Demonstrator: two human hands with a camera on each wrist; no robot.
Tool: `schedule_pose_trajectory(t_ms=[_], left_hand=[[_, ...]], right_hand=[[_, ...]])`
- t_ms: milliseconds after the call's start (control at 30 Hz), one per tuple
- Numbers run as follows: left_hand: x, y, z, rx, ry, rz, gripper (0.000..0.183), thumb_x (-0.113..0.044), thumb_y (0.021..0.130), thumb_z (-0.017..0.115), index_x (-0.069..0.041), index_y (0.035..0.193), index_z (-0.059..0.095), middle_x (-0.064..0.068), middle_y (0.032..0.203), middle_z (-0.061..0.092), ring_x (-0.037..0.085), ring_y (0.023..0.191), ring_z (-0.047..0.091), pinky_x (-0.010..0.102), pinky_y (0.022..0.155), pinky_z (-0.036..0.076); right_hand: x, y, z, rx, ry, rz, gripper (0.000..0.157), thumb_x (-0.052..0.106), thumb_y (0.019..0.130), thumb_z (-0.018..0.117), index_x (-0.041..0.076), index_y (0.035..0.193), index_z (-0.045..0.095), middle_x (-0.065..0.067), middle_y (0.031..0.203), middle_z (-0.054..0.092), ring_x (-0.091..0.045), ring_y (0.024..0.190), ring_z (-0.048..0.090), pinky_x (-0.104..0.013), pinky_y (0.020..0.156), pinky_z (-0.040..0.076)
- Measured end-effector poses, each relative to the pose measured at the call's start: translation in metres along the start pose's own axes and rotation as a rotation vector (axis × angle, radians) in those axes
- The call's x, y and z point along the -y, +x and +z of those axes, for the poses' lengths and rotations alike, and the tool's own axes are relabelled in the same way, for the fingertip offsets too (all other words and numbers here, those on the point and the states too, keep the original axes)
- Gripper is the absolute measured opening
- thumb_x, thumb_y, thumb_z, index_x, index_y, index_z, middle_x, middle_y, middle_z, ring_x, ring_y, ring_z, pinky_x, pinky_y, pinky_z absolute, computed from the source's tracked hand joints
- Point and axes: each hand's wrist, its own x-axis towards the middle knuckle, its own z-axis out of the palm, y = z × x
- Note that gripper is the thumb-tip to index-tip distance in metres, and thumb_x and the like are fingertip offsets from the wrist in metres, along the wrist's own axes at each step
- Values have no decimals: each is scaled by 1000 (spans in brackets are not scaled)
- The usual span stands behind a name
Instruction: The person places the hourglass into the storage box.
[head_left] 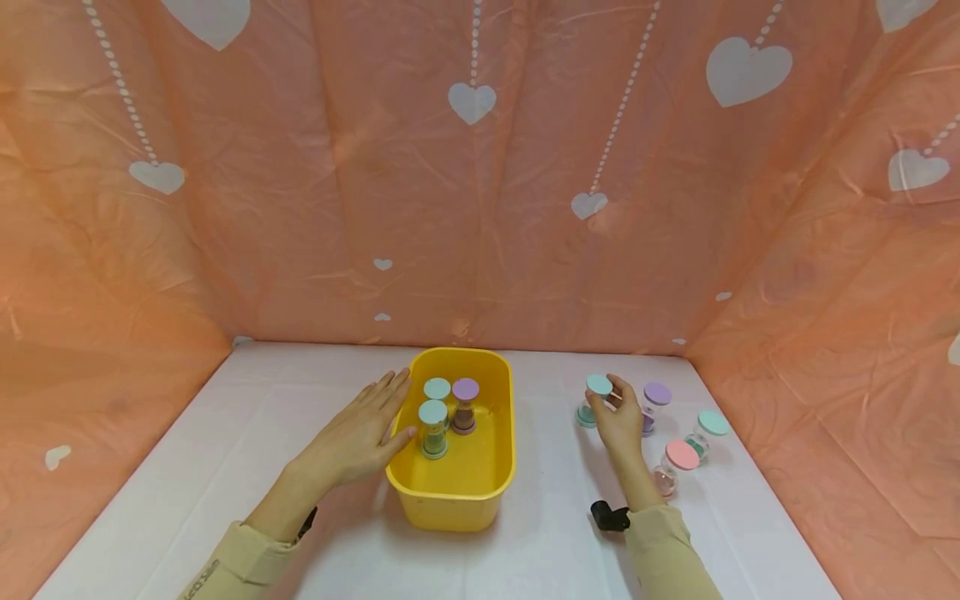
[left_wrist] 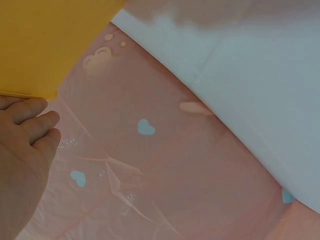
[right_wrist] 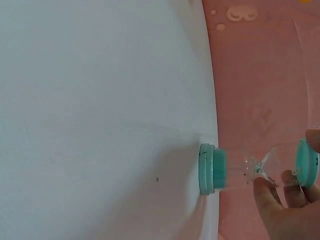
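My right hand (head_left: pixel 619 421) pinches a sand timer with a light blue cap (head_left: pixel 598 385) at the right side of the table. In the right wrist view this sand timer (right_wrist: pixel 235 167) has clear bulbs and teal ends, with my fingers around its upper part. Its base looks to be at the table surface. My left hand (head_left: pixel 363 433), fingers straight, rests along the left rim of a yellow bin (head_left: pixel 453 508). In the left wrist view, fingertips (left_wrist: pixel 47 137) touch the bin's edge (left_wrist: pixel 45 55). Inside the bin stand two light-blue-capped sand timers (head_left: pixel 433 429) and a purple-capped one (head_left: pixel 465 404).
Right of my right hand stand a purple-capped sand timer (head_left: pixel 657 396), a mint-capped one (head_left: pixel 711 423) and a pink-capped one (head_left: pixel 681 456). A white cloth covers the table (head_left: pixel 555 533). Peach curtains with white hearts (head_left: pixel 525 267) enclose its back and sides.
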Motion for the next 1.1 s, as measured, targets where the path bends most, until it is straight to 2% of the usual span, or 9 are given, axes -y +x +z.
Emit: schedule_pose_trajectory(t_ms=[133, 300, 533, 733, 1100], left_hand=[[0, 0, 0, 3, -3, -3, 73, -45, 96, 48, 1, 148, 26, 14, 156, 20, 34, 143, 19, 50, 115, 20], [0, -1, -1, 2, -7, -1, 73, -46, 96, 48, 1, 148, 27, 14, 156, 20, 34, 143, 19, 51, 114, 21], [0, -1, 0, 1, -4, 0, 73, -47, 96, 46, 1, 148, 26, 13, 156, 20, 34, 143, 19, 51, 114, 21], [0, -1, 0, -4, -9, 1, 73, -47, 96, 46, 1, 148, 27, 14, 156, 20, 34, 143, 19, 51, 114, 21], [0, -1, 1, -14, -13, 2, 72, -43, 95, 50, 1, 147, 28, 14, 156, 21, 34, 143, 20, 51, 114, 21]], right_hand=[[-1, -1, -1, 1, 11, 9, 54, 12, 86, 67, 2, 135, 46, -17, 131, 51, -30, 114, 51, -5, 73, 43], [0, -4, -2, 6, 18, 4, 53, 11, 86, 68, 2, 134, 47, -18, 130, 51, -30, 114, 52, -2, 71, 43], [11, -12, -3, 17, 25, -18, 53, 15, 84, 72, 4, 132, 51, -17, 126, 54, -30, 113, 54, -3, 71, 45], [28, -18, -3, 27, 62, -52, 51, 21, 82, 75, 9, 128, 56, -10, 120, 59, -20, 107, 55, -8, 75, 48], [71, -28, 2, 92, 187, -189, 46, 14, 79, 77, 7, 122, 61, -12, 111, 63, -13, 95, 60, -17, 79, 53]])
